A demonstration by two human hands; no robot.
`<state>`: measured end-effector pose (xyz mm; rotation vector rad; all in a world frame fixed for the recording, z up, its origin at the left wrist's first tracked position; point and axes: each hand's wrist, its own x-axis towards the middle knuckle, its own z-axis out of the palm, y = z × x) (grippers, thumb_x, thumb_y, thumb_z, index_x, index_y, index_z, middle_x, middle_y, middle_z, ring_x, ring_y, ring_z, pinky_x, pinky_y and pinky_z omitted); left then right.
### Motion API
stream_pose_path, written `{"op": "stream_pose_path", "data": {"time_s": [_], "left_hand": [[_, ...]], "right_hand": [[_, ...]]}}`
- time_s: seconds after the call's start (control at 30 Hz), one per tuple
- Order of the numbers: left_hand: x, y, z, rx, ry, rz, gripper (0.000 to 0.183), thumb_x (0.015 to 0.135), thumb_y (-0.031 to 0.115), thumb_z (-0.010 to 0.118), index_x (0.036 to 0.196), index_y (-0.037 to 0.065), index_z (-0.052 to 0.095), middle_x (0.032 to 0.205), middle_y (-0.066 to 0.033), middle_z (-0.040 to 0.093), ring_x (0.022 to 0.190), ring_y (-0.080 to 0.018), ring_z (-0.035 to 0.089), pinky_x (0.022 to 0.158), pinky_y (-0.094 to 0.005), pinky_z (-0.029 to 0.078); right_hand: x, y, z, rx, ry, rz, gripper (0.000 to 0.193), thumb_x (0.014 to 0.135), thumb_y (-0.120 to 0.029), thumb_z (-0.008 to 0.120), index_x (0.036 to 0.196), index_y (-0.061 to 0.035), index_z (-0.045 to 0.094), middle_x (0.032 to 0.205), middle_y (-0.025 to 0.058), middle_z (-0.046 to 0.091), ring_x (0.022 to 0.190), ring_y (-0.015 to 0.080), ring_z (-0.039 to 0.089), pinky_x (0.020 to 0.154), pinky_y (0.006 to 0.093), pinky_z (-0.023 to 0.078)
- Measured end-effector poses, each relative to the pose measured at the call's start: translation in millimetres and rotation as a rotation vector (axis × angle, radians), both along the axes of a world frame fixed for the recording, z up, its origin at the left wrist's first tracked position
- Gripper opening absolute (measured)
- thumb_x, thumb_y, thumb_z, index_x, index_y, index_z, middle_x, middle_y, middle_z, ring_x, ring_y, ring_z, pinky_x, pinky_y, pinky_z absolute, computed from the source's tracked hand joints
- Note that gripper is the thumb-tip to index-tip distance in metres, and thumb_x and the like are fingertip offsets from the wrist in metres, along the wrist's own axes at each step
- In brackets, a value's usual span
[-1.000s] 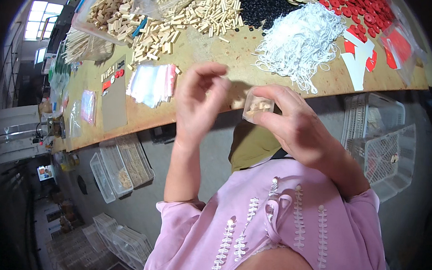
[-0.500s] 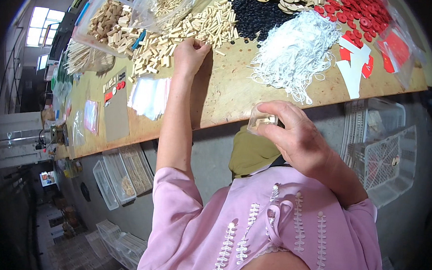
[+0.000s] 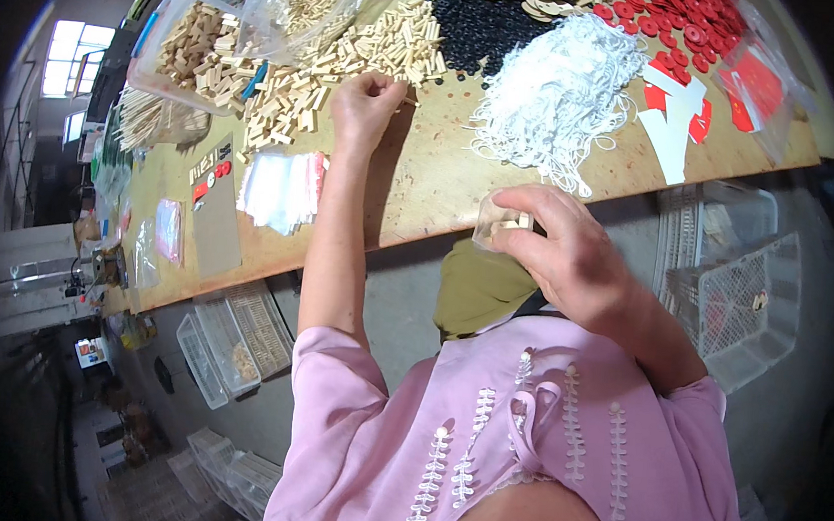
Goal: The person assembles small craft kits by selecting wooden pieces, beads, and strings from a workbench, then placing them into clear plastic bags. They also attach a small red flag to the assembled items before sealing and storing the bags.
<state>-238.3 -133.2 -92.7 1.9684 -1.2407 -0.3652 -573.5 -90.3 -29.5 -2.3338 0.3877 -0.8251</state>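
My left hand (image 3: 362, 112) is at the near edge of a heap of small pale wooden sticks (image 3: 413, 41), its fingers and thumb drawn together in a pinch. Whatever lies between those fingertips is hidden. One loose stick lies right beside them. Small wooden blocks (image 3: 283, 104) are heaped to the left of this hand. In front of my body, off the table's near edge, my right hand (image 3: 570, 256) grips a small clear plastic cup (image 3: 485, 223) between thumb and fingers. A few pale wooden pieces (image 3: 513, 224) show inside it.
On the table (image 3: 431, 185) are white string loops (image 3: 561, 97), black rings (image 3: 474, 30), red discs (image 3: 675, 23), white card strips (image 3: 668, 133) and clear bags (image 3: 283, 190). A clear tub of blocks (image 3: 187, 46) stands back left. Plastic crates (image 3: 749, 300) sit below the table.
The whole view has shifted slightly, moving the table's things a little to the left. Both hands keep nearly the same pose; the right still holds the cup.
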Motion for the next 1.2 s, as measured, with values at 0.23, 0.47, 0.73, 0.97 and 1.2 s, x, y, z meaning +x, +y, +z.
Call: {"op": "stream_pose_path", "data": {"time_s": [0.23,0.47,0.73,0.97,1.2], "left_hand": [[-6,12,4,-0.085,0.146,0.065,0.022,0.087,0.021,0.082,0.087,0.000,0.075,0.075,0.0023,0.068,0.067,-0.0034,0.056,0.061,-0.0207,0.044],[-4,-13,9,0.133,-0.220,0.011,0.022,0.078,0.027,0.080,0.081,0.005,0.078,0.074,-0.0098,0.075,0.067,-0.0240,0.071,0.067,-0.0354,0.055],[-40,36,50,0.034,0.456,-0.138,0.016,0.090,0.019,0.077,0.092,0.003,0.074,0.074,0.0054,0.063,0.065,-0.0031,0.052,0.061,-0.0218,0.042],[-128,113,90,0.026,0.544,-0.426,0.013,0.090,0.004,0.078,0.102,0.000,0.075,0.069,0.0082,0.058,0.062,0.0019,0.048,0.053,-0.0179,0.038],[-107,99,84,-0.157,0.568,-0.313,0.009,0.095,0.006,0.073,0.103,0.001,0.072,0.082,0.0070,0.063,0.072,0.0001,0.053,0.062,-0.0171,0.041]], "right_hand": [[-1,-5,-2,0.038,0.054,0.028,0.024,0.087,-0.005,0.057,0.107,-0.0011,0.070,0.129,0.0223,0.059,0.122,0.0400,0.058,0.105,0.0459,0.046],[-1,-1,-1,0.033,0.088,0.021,0.025,0.088,-0.006,0.058,0.109,-0.0031,0.071,0.129,0.0215,0.059,0.123,0.0386,0.057,0.106,0.0449,0.045],[-1,-2,2,-0.016,0.045,-0.058,0.019,0.081,0.005,0.071,0.099,-0.0029,0.072,0.125,0.0181,0.062,0.116,0.0367,0.063,0.095,0.0413,0.052],[6,0,12,-0.037,0.061,-0.027,0.020,0.086,-0.001,0.066,0.105,-0.0021,0.073,0.128,0.0196,0.061,0.119,0.0364,0.062,0.100,0.0426,0.050],[3,0,4,-0.029,0.052,-0.027,0.021,0.084,-0.001,0.066,0.104,-0.0017,0.074,0.127,0.0195,0.062,0.119,0.0379,0.061,0.101,0.0438,0.050]]}}
